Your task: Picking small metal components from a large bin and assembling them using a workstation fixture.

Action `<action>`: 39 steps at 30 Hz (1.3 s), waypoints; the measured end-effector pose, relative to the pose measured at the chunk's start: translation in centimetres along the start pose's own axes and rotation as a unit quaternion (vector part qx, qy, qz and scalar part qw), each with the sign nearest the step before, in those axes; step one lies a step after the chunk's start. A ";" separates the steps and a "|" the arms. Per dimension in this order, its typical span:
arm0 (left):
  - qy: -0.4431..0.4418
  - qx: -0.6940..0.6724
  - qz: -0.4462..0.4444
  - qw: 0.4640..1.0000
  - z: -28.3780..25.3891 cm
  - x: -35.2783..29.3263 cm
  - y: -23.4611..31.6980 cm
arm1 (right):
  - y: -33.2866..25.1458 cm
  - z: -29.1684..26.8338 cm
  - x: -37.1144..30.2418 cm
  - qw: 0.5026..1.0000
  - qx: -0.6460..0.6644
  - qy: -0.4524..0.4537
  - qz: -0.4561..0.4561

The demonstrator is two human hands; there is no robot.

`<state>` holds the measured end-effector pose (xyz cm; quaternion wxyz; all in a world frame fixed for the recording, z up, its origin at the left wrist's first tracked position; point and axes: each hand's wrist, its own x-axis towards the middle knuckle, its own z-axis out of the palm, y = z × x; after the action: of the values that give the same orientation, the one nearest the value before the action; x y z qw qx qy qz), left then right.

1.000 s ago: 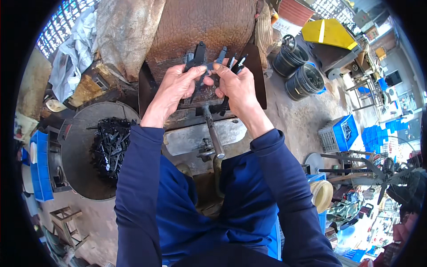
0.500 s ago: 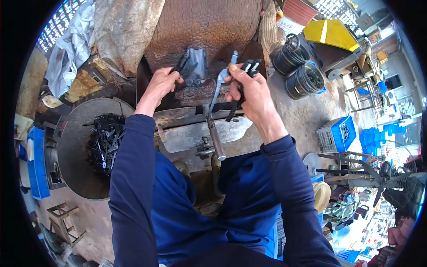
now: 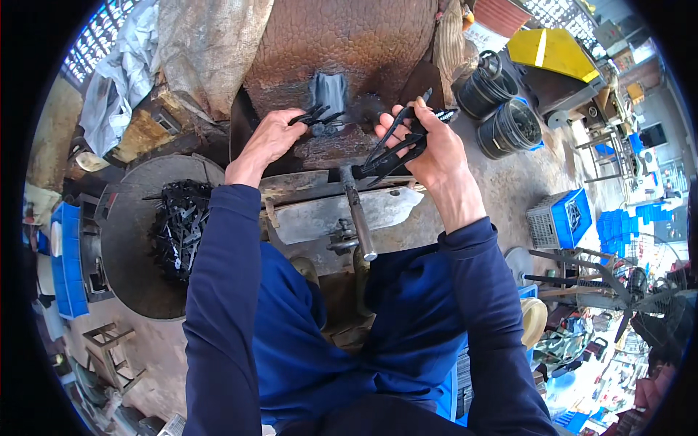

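My left hand (image 3: pixel 270 139) is closed on several slim dark metal pieces (image 3: pixel 314 115), whose ends point at a pale wet patch (image 3: pixel 330 94) on a big brown drum with a cracked surface (image 3: pixel 342 36). Palm up to the right, my right hand (image 3: pixel 440 149) holds a bunch of long, narrow dark metal pieces (image 3: pixel 396 154), some with toothed or ridged ends. Their exact kind does not show. Between my hands a metal bar with a round end (image 3: pixel 358 218) sticks out toward me over a pale ledge (image 3: pixel 305 220).
To my left, a round drum top (image 3: pixel 131 240) bears a heap of dark metal pieces (image 3: pixel 178 225). Two black buckets (image 3: pixel 509 129) stand at the right, with a blue-lined crate (image 3: pixel 558 221) beyond. A fan (image 3: pixel 636 298) is at the far right. Sacking (image 3: pixel 207 51) hangs at the left.
The greyish piece my right thumb pinched over the bar has swung back into the bunch. My right hand has shifted right and turned palm up; the left has moved slightly right.
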<state>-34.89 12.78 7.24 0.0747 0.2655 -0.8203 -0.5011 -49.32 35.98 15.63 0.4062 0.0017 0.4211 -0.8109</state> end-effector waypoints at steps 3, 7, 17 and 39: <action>-0.014 0.019 0.010 1.000 0.1 0.2 -0.5 | -0.1 -0.2 -0.1 1.000 0.007 0.008 0.006; 0.013 0.063 0.075 0.995 0.7 0.3 -0.8 | 0.2 -0.6 0.0 1.000 -0.001 -0.019 0.012; 0.065 0.096 0.119 0.986 1.3 -0.8 0.6 | 0.0 -0.8 -1.4 0.998 0.024 -0.051 0.007; 0.160 -0.157 -0.040 0.974 -2.6 0.5 -4.6 | 2.9 -4.3 -6.1 0.642 -0.605 -0.352 -0.313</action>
<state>-32.63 8.89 4.50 0.2257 0.3599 -0.6974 -0.5772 -44.75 42.06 12.98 0.1557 -0.6620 0.6185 -0.3937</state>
